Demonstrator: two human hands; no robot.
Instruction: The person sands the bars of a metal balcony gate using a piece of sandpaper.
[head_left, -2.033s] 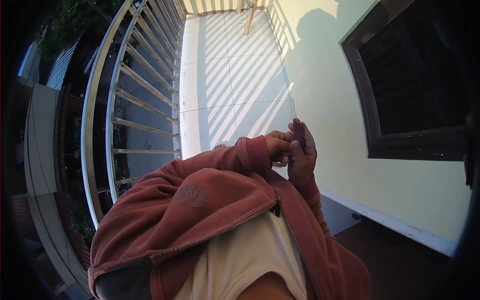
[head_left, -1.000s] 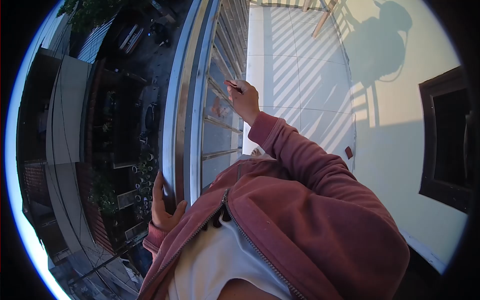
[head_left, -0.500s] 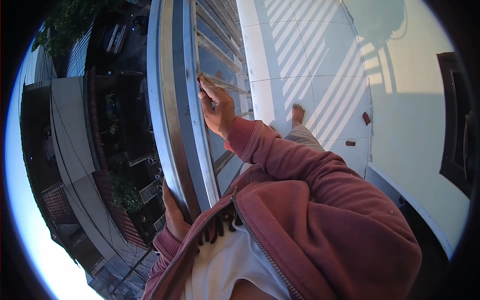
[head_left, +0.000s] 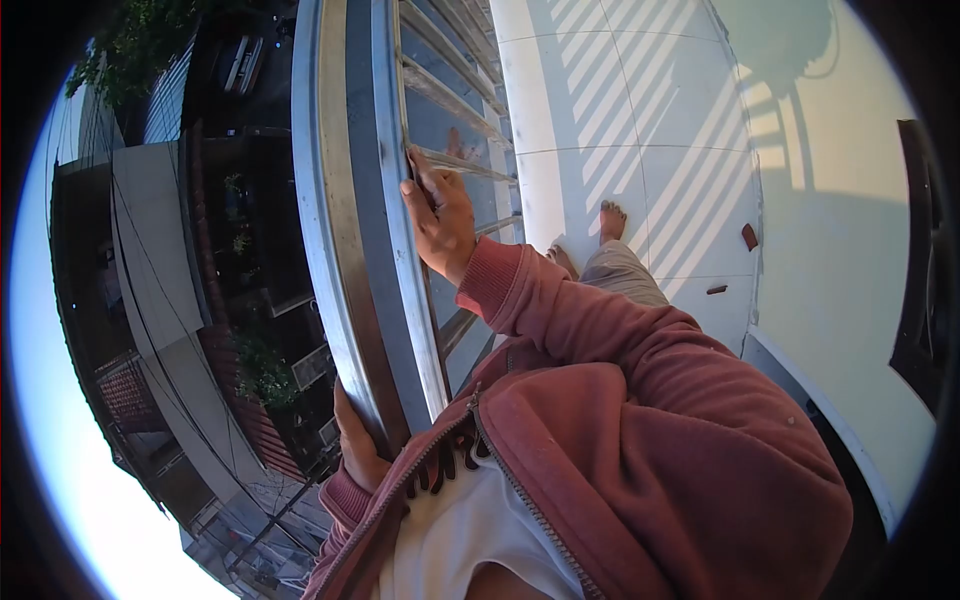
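Observation:
My left hand [head_left: 359,441] is wrapped against the outer side of a broad metal handrail [head_left: 338,200], low in the view near my jacket. Its thumb is hidden behind the rail. My right hand [head_left: 444,222] is at the narrower inner metal rail [head_left: 395,170], fingers pressed together on its inner edge where a slat joins, thumb across the top. A small brown edge shows at the fingertips, but what it belongs to is hidden. Both cuffs belong to a red zip jacket [head_left: 640,430].
Slanted slats [head_left: 455,98] run from the inner rail towards the tiled floor [head_left: 690,190]. My bare foot [head_left: 613,221] stands there, with small reddish-brown pieces [head_left: 750,237] near the wall [head_left: 840,250]. Beyond the handrail, rooftops [head_left: 150,240] and wires lie far below.
The view has shifted slightly, moving the rails and floor rightward. My right fingers are more bent on the inner rail. A second foot shows more beside the slats. My left hand stays on the handrail.

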